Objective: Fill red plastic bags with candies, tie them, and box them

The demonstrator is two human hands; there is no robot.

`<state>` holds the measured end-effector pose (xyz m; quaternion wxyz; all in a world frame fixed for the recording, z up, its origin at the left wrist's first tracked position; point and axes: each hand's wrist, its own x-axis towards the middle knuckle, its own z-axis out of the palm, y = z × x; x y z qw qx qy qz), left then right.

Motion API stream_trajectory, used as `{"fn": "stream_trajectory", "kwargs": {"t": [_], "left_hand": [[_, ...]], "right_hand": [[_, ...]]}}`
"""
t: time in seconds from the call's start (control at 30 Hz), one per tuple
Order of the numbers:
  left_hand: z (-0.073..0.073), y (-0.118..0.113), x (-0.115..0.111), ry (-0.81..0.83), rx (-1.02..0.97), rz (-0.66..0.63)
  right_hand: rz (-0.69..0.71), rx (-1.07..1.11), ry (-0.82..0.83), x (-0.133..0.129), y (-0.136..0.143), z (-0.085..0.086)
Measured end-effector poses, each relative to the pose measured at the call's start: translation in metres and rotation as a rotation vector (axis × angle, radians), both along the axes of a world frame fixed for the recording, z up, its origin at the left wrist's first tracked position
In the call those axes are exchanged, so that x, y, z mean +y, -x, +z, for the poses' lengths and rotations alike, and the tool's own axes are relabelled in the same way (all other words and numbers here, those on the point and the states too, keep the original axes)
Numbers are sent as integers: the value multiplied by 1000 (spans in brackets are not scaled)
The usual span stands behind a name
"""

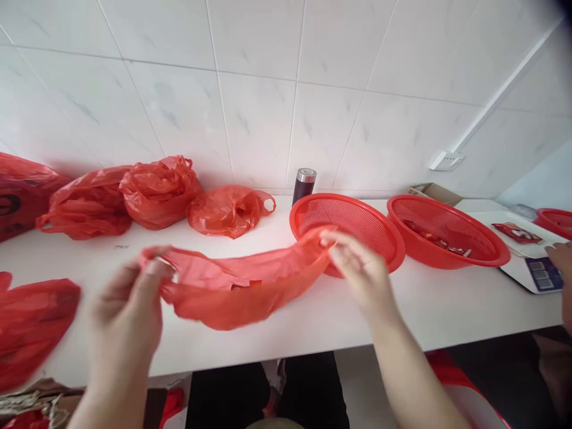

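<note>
White tabletop [438, 304]: we hold a red bag [232, 304] crosswise.
Left hand [131, 304] pinches one end, right hand [364, 268] the other; contents [255, 283] unclear.

The person's left hand [127, 304], right hand [363, 273] and both forearms [397, 339] were bare. Lower down, black trousers [227, 393] (apparently plain, though deep shadow blurred detail) were worn.

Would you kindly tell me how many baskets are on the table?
3: one basket by the flask, another right of it with packets, a third cut off at the right edge.
</note>
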<state>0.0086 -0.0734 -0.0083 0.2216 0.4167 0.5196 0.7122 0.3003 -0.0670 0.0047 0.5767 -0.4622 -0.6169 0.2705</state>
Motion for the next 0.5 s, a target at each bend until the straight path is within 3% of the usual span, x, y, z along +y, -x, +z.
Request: {"fn": "stream_trajectory", "kwargs": {"t": [0.1, 0.17, 0.23, 0.33, 0.5], "left_hand": [[59, -9, 11, -246, -19, 62], [82, -14, 21, -279, 40, 35], [91, -16, 33, -282, 20, -83], [91, -14, 50, -285, -57, -274], [91, -16, 57, -187, 16, -442]], "right_hand": [[-5, 73, -179, 10, 5, 53], [74, 45, -210, 17, 10, 74], [121, 44, -246, 21, 17, 85], [165, -3, -276, 26, 26, 92], [203, -20, -233, 34, 30, 96]]}}
